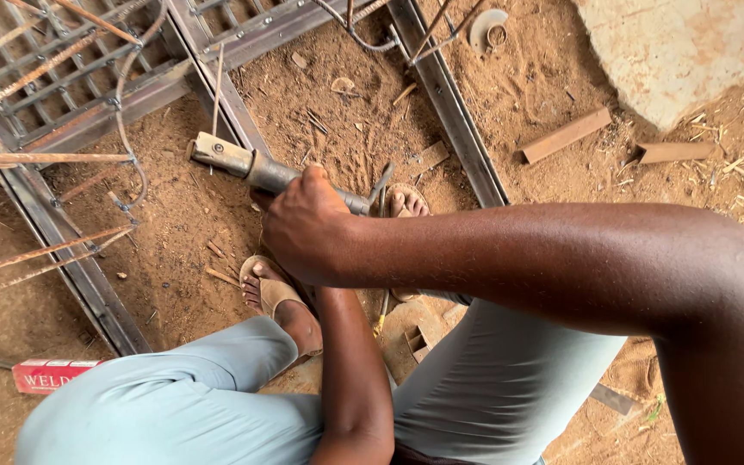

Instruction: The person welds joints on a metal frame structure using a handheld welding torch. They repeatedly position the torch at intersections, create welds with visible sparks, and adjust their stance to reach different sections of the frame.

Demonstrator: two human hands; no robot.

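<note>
Sandy dirt floor [182,215] under metal frame [454,112]

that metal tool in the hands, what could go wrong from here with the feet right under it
The heavy metal tool is gripped in the right hand right above toes in open sandals; a slip could hurt them. Loose rusty rods and wire on the steel frame sit close to bare arms and could scratch. The left hand is hidden, so its grip is unclear.

Head view, steeply down, close in
</note>
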